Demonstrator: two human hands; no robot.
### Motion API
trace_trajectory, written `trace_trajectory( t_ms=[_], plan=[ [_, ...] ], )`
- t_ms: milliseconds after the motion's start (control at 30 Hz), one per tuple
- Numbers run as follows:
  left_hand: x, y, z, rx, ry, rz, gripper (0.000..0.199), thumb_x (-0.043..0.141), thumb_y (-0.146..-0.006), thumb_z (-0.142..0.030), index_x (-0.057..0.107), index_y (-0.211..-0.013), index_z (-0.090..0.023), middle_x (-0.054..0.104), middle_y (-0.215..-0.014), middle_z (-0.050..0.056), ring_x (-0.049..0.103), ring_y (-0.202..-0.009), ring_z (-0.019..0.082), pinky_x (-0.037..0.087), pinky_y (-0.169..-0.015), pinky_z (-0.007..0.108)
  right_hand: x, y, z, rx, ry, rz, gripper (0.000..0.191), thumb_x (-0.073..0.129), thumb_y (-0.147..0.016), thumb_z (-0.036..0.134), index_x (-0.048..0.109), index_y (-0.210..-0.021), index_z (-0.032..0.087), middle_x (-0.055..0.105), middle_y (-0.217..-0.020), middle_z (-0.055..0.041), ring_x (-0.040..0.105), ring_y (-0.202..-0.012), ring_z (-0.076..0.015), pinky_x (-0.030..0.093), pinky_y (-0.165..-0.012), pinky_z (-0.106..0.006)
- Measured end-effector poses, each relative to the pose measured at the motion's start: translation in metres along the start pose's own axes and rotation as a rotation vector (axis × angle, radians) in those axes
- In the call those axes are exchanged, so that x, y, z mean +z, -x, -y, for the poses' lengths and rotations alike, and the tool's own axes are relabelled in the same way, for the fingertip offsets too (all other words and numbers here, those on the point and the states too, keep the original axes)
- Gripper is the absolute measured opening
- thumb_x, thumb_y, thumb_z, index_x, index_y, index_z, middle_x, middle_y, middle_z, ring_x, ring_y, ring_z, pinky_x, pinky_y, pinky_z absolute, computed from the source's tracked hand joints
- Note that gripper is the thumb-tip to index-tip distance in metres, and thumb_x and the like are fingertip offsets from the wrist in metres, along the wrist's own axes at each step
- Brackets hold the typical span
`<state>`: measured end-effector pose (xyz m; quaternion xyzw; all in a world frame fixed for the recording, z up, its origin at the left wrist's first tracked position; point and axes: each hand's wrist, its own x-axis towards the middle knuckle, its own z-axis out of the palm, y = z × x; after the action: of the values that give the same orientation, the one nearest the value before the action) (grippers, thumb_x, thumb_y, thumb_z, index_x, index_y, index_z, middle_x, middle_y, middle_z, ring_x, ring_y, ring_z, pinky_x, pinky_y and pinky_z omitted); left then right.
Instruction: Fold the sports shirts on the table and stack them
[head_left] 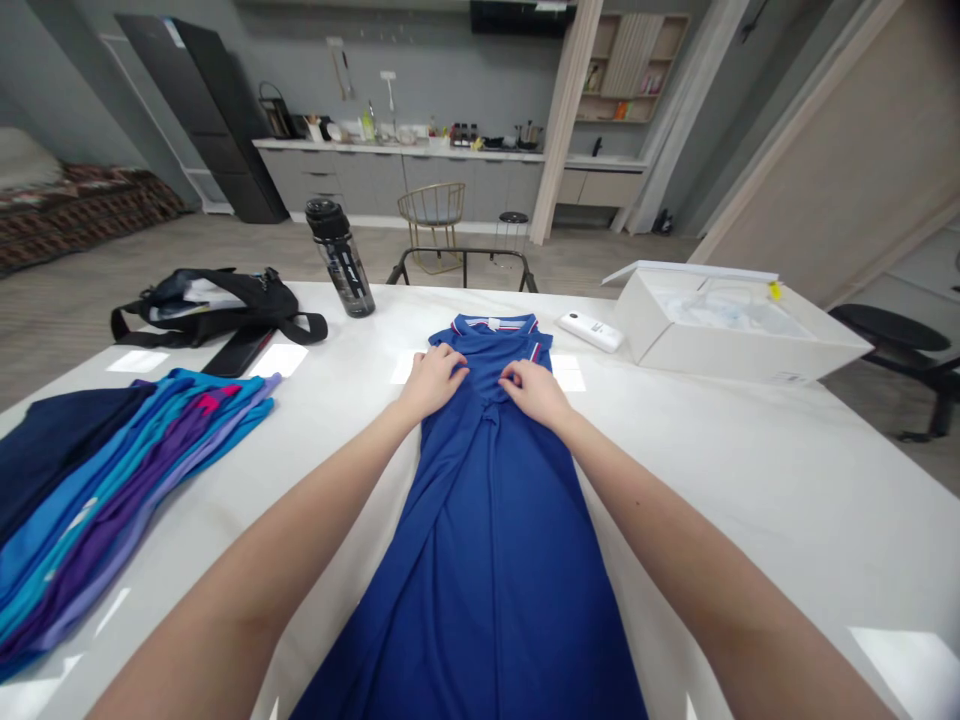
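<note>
A long blue sleeveless dress (517, 520) with a striped collar lies lengthwise on the white table, collar end away from me. My left hand (435, 378) is on its upper left side, fingers curled and closed on the cloth. Across from it, my right hand (534, 390) pinches the upper right side with thumb and fingers together. Between and just below my hands the fabric gathers in a small bunch, and long creases run down from it. The dress's lower end passes out of view at the bottom.
Folded blue and purple clothes (142, 480) lie at the left. Behind them are a black bag (217, 305), a dark phone (236, 352) and a water bottle (341, 260). A white handheld device (590, 331) and an open white box (727, 320) stand at the right on the table (750, 450).
</note>
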<state>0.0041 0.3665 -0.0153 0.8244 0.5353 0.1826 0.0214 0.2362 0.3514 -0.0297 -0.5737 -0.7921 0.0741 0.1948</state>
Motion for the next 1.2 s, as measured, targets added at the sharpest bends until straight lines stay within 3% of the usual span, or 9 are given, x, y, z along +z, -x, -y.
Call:
trace_trajectory(
  t_ms=[67, 167, 267, 400, 600, 733, 900, 1067, 1200],
  plan=[
    [-0.009, 0.028, -0.015, 0.016, 0.014, 0.002, 0.022, 0.050, -0.099, -0.037, 0.066, -0.111, -0.025, 0.064, -0.115, 0.008, 0.058, -0.112, 0.026, 0.042, -0.095, 0.043, 0.002, 0.024, 0.023, -0.114, -0.041, 0.082, 0.011, 0.060, -0.098, 0.029, 0.068, -0.103, 0.024, 0.065, -0.095, -0.0017, 0.063, -0.086, -0.0167, 0.043, -0.076, -0.026],
    [-0.022, 0.078, -0.038, 0.032, -0.012, 0.053, 0.021, 0.052, -0.099, -0.038, 0.064, -0.110, -0.024, 0.064, -0.110, 0.007, 0.060, -0.106, 0.024, 0.043, -0.093, 0.040, 0.005, 0.061, 0.055, -0.234, -0.017, 0.098, 0.017, 0.061, -0.097, 0.025, 0.066, -0.113, 0.025, 0.065, -0.102, -0.0025, 0.062, -0.095, -0.0173, 0.041, -0.081, -0.027],
    [-0.029, 0.126, -0.056, -0.008, -0.070, 0.125, 0.022, 0.053, -0.099, -0.041, 0.063, -0.107, -0.023, 0.064, -0.109, 0.007, 0.061, -0.104, 0.024, 0.043, -0.090, 0.039, 0.007, 0.090, 0.082, -0.273, 0.050, 0.111, 0.023, 0.060, -0.098, 0.023, 0.064, -0.120, 0.025, 0.063, -0.107, -0.0046, 0.060, -0.103, -0.0194, 0.040, -0.083, -0.030],
    [-0.030, 0.170, -0.074, -0.120, -0.156, 0.136, 0.022, 0.053, -0.099, -0.037, 0.062, -0.111, -0.021, 0.063, -0.111, 0.008, 0.061, -0.104, 0.026, 0.044, -0.089, 0.040, 0.009, 0.107, 0.108, -0.268, 0.163, 0.146, 0.018, 0.051, -0.102, 0.023, 0.068, -0.109, 0.023, 0.062, -0.110, -0.0071, 0.059, -0.103, -0.0208, 0.039, -0.084, -0.032],
    [-0.043, 0.220, -0.098, -0.213, -0.278, 0.066, 0.018, 0.047, -0.097, -0.019, 0.058, -0.110, -0.019, 0.062, -0.110, 0.010, 0.061, -0.099, 0.027, 0.047, -0.079, 0.038, -0.003, 0.118, 0.121, -0.095, 0.188, 0.084, 0.024, 0.040, -0.106, 0.023, 0.062, -0.115, 0.024, 0.063, -0.115, -0.0078, 0.061, -0.101, -0.0207, 0.040, -0.083, -0.032],
    [-0.056, 0.255, -0.107, -0.231, -0.322, 0.046, 0.024, 0.041, -0.096, -0.011, 0.057, -0.112, -0.019, 0.062, -0.107, 0.010, 0.062, -0.097, 0.025, 0.048, -0.075, 0.035, -0.011, 0.137, 0.129, 0.005, 0.140, 0.074, 0.021, 0.044, -0.104, 0.027, 0.061, -0.117, 0.024, 0.066, -0.116, -0.0070, 0.064, -0.096, -0.0205, 0.043, -0.078, -0.030],
    [-0.063, 0.277, -0.112, -0.244, -0.258, 0.067, 0.023, 0.038, -0.100, -0.013, 0.060, -0.104, -0.018, 0.064, -0.100, 0.010, 0.064, -0.091, 0.024, 0.049, -0.076, 0.035, -0.005, 0.169, 0.158, -0.108, 0.086, 0.165, 0.031, 0.058, -0.098, 0.030, 0.058, -0.129, 0.030, 0.067, -0.118, -0.0037, 0.066, -0.095, -0.0210, 0.046, -0.076, -0.030],
    [-0.070, 0.288, -0.120, -0.239, -0.065, -0.006, 0.022, 0.043, -0.102, -0.021, 0.056, -0.120, -0.021, 0.065, -0.111, 0.008, 0.065, -0.096, 0.020, 0.048, -0.083, 0.032, -0.001, 0.186, 0.174, -0.193, 0.107, 0.105, 0.029, 0.050, -0.099, 0.021, 0.065, -0.122, 0.028, 0.062, -0.119, -0.0049, 0.064, -0.099, -0.0196, 0.047, -0.078, -0.028],
    [-0.076, 0.316, -0.121, -0.291, -0.170, 0.021, 0.025, 0.051, -0.096, -0.020, 0.058, -0.120, -0.019, 0.064, -0.111, 0.010, 0.062, -0.103, 0.027, 0.045, -0.087, 0.040, -0.005, 0.190, 0.168, -0.163, 0.113, 0.004, 0.033, 0.044, -0.101, 0.019, 0.066, -0.126, 0.025, 0.061, -0.118, -0.0073, 0.061, -0.101, -0.0197, 0.046, -0.084, -0.029]
  ],
)
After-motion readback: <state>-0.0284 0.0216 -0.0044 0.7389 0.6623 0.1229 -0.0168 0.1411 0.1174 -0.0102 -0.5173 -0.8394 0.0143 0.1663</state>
